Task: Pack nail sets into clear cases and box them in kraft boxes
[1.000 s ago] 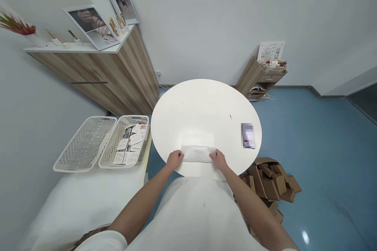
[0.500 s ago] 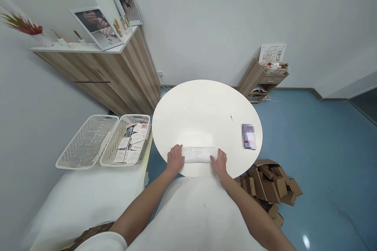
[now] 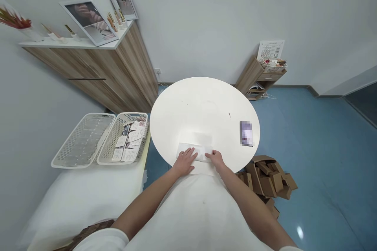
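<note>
A long flat white packet or folded sheet [image 3: 182, 148] lies near the front edge of the round white table [image 3: 203, 102]. My left hand [image 3: 185, 161] rests on its left and middle part, fingers spread. At its right end, my right hand [image 3: 216, 158] pinches the white piece between thumb and fingers. A purple item, blurred out [image 3: 246, 133], lies at the table's right side. One small dark mark or object [image 3: 229, 115] is on the tabletop to the left of it.
Two white baskets, one with clear packets [image 3: 85, 141] and one with printed cards [image 3: 123, 157], stand on a side table at the left. Brown cardboard boxes [image 3: 266, 184] lie on the floor at the right. Wooden cabinets [image 3: 135, 70] stand behind.
My left hand has moved from the left end onto the white piece and spread over it. My right hand has shifted slightly left. The right part of the white piece looks creased or folded.
</note>
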`<act>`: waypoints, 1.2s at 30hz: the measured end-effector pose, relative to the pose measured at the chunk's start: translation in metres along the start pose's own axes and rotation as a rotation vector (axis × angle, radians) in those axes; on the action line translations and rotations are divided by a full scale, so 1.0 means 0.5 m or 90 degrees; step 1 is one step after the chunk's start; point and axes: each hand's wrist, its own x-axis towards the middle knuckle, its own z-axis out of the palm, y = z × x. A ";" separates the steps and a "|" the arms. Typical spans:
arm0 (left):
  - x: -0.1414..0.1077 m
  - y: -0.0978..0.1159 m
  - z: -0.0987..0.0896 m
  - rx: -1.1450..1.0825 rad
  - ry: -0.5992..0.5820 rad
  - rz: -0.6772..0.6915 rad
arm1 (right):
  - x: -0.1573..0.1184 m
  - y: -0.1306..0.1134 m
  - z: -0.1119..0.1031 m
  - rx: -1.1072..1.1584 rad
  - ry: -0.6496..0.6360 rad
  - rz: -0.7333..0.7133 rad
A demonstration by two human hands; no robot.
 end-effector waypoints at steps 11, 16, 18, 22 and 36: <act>0.023 0.027 0.003 -0.049 -0.044 0.057 | -0.009 0.040 -0.029 -0.026 0.037 -0.002; 0.050 0.058 0.007 -0.079 -0.059 0.085 | -0.011 0.024 -0.039 -0.055 0.003 -0.035; 0.050 0.061 0.005 -0.090 -0.052 0.073 | -0.006 0.013 -0.033 -0.067 -0.039 -0.052; 0.039 0.063 0.002 -0.089 -0.023 0.068 | 0.005 0.008 -0.022 -0.101 -0.086 -0.074; 0.011 0.048 0.013 -0.013 -0.071 0.000 | -0.022 0.017 -0.022 -0.429 -0.049 -0.225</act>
